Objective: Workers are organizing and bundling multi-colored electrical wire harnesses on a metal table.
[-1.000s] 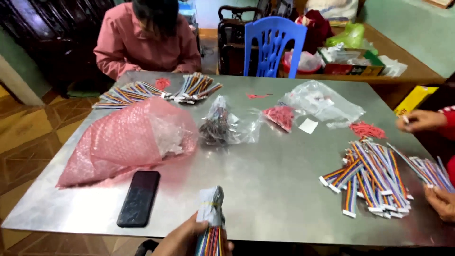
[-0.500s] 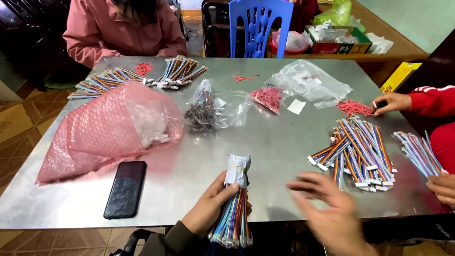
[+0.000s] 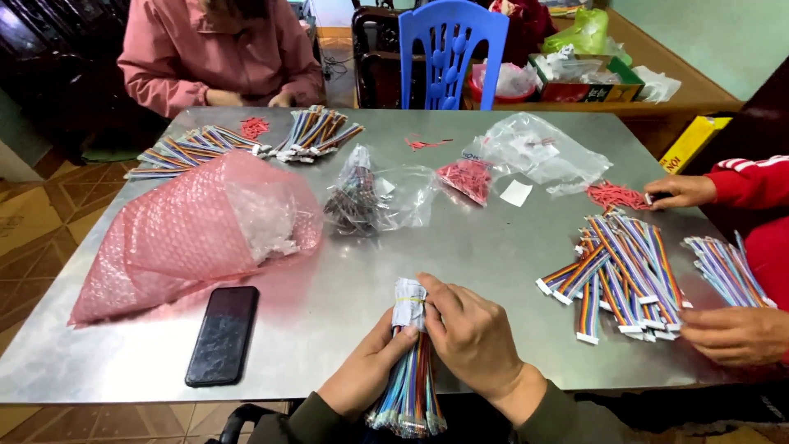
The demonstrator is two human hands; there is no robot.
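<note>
A tied bundle of rainbow ribbon cables [image 3: 408, 386] with white connectors at its top stands upright over the near edge of the metal table [image 3: 460, 247]. My left hand [image 3: 366, 374] grips the bundle from the left. My right hand [image 3: 472, 337] is wrapped around its upper part from the right, fingers near the band below the connectors.
A black phone [image 3: 222, 335] and a pink bubble-wrap bag [image 3: 193, 230] lie at left. Clear bags of parts [image 3: 370, 197] sit mid-table. Loose cable piles [image 3: 625, 267] lie at right by another person's hands [image 3: 727, 333]. A person in pink [image 3: 218, 53] sits opposite.
The bundle has come up over the table edge in my left hand. My right hand moved in from the right and closed on the bundle's top.
</note>
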